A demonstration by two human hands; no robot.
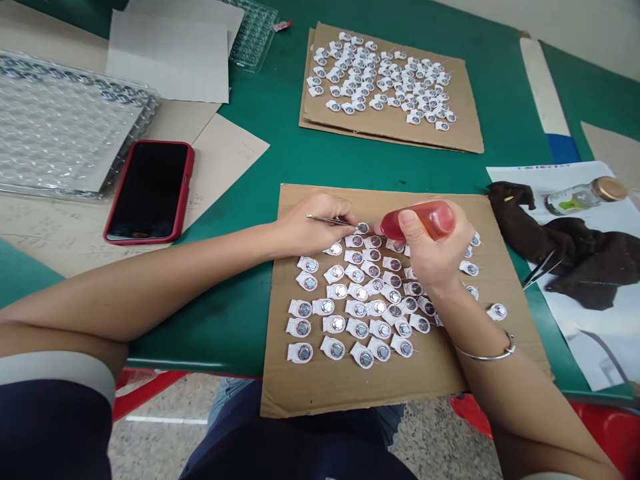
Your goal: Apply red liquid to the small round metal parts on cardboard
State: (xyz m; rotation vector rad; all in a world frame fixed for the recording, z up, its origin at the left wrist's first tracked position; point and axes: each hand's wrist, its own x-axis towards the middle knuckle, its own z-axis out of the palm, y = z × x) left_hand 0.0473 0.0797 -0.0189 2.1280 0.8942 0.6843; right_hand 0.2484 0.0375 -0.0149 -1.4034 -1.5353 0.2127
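Step looks like fine two-handed work on one disc (362,228) in the middle of the frame. Left hand (316,230), center-left: grip narrow, pinching the tweezers (323,219). Best to brace that hand's edge on the card (360,393) and pin the disc lightly, so it doesn't skid. Right hand (443,253), right of center: grip closed around the red bottle (420,221), thumb along its upper side, bottle tipped with its base toward the camera. Should squeeze gently, a little at a time, and line up the outlet first; the outlet itself can't be made out. The wrist's bracelet (487,357) and forearm are over the card's right side, so better to lift the arm clear of the discs there than drag it.

Position: the disc is on the card near its top edge, just right of the left fingertips and the tweezers' tip end; whether the tip touches it, can't tell. The bottle is just right of that disc. More discs (357,292) lie in loose rows below both hands, some hidden by the right one. The card rests on the green counter (210,337), its bottom edge overhanging at lower center.
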